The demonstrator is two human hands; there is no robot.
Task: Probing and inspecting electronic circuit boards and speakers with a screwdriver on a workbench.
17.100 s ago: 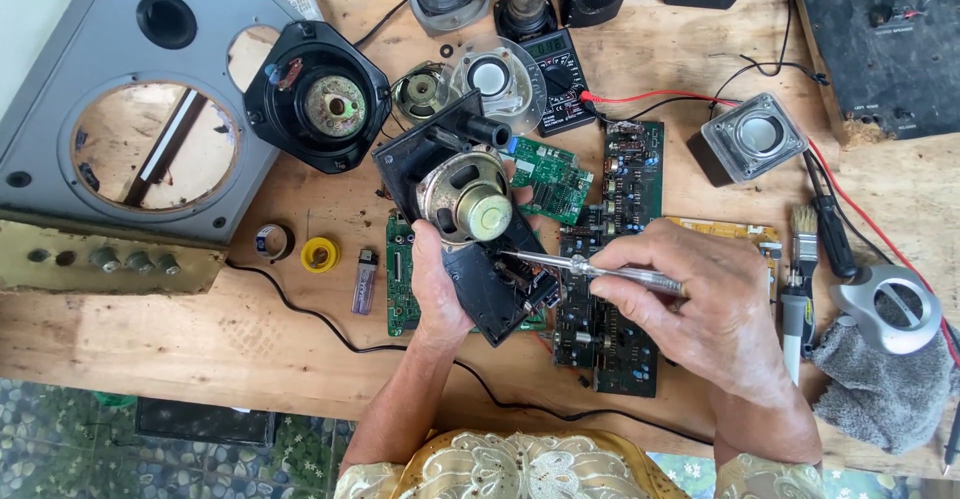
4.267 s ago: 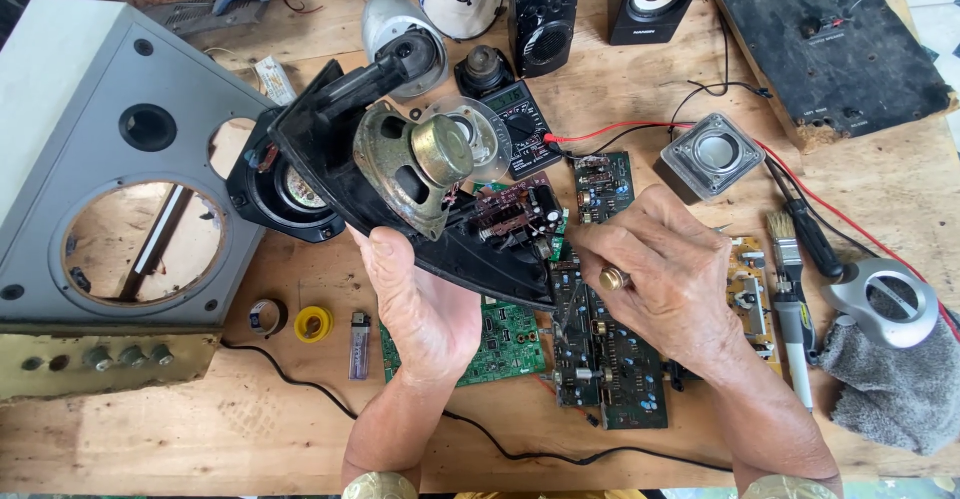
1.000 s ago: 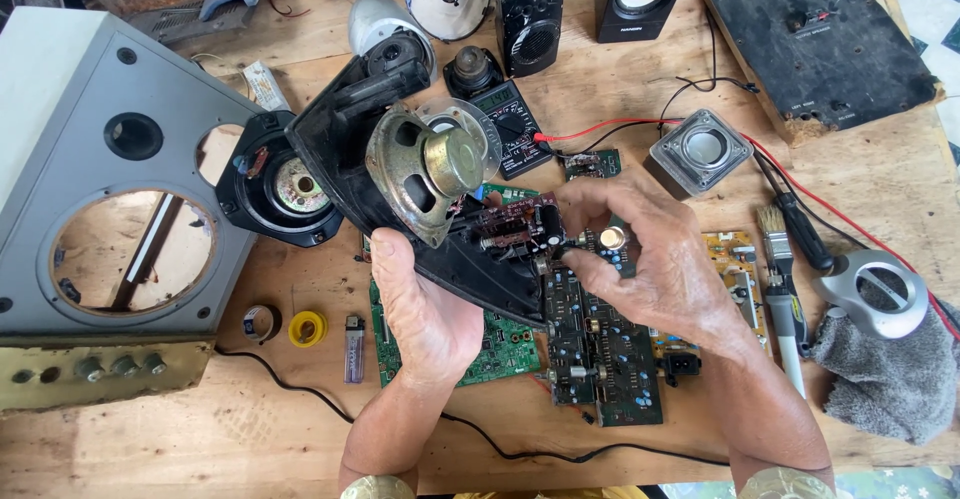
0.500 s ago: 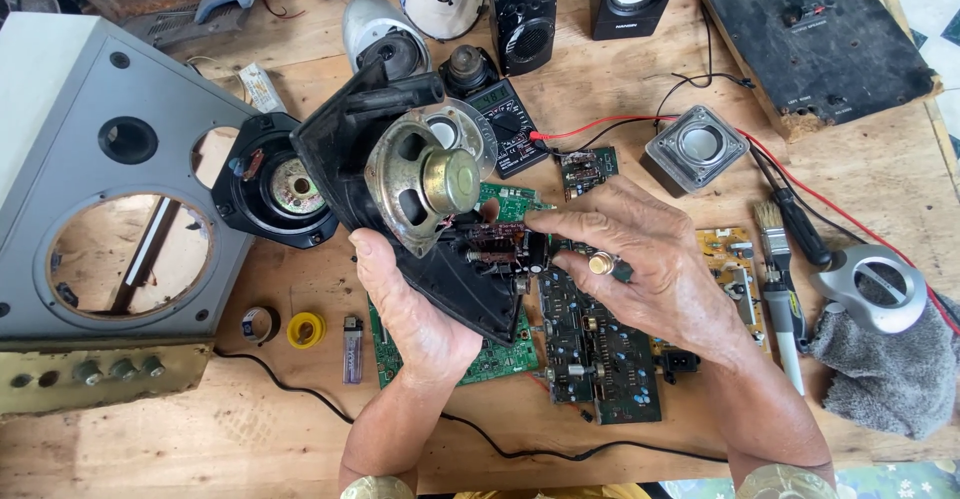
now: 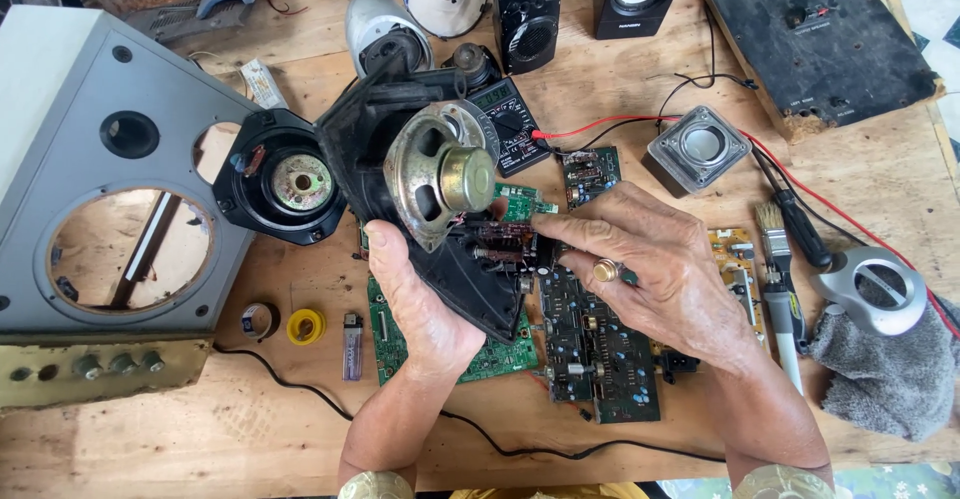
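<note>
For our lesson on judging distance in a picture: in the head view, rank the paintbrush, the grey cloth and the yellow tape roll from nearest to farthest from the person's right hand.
1. Paintbrush: just to the right of the right hand, lying on the table.
2. Grey cloth: farther right, near the table's edge.
3. Yellow tape roll: farthest, away on the left, beyond the left hand.

near edge: bare wooden table (image 5: pixel 200 449), black cable (image 5: pixel 300 391) crossing | centre: circuit boards (image 5: pixel 600 359) crowd | left: grey speaker cabinet (image 5: pixel 90 189) blocks
</note>
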